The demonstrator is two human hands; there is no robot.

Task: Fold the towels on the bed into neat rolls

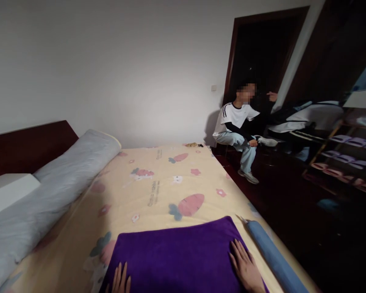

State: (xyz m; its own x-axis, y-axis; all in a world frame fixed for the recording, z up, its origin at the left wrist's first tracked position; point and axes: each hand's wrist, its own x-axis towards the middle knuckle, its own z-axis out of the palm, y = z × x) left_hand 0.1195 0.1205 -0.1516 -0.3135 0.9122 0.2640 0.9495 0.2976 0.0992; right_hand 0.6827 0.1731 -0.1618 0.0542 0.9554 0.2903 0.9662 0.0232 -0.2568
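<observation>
A purple cloth point(173, 256) lies spread on the yellow patterned bed sheet point(158, 183) at the bottom centre. My left hand point(119, 280) rests on its lower left part, fingers stretched out, with the wrist cut off by the frame's edge. On the cloth's right edge lies my right hand point(247, 266), palm down with its fingers extended. Neither hand grips anything. Just right of the cloth is a long blue roll point(274, 254), with a small pale pointed thing at its far end that I cannot make out.
A grey rolled quilt point(70, 175) and a white box point(10, 191) lie by the dark headboard point(33, 142). Beyond the bed's far right corner sits a person point(236, 122) near a dark door point(262, 53). A shoe rack point(347, 146) stands at the right.
</observation>
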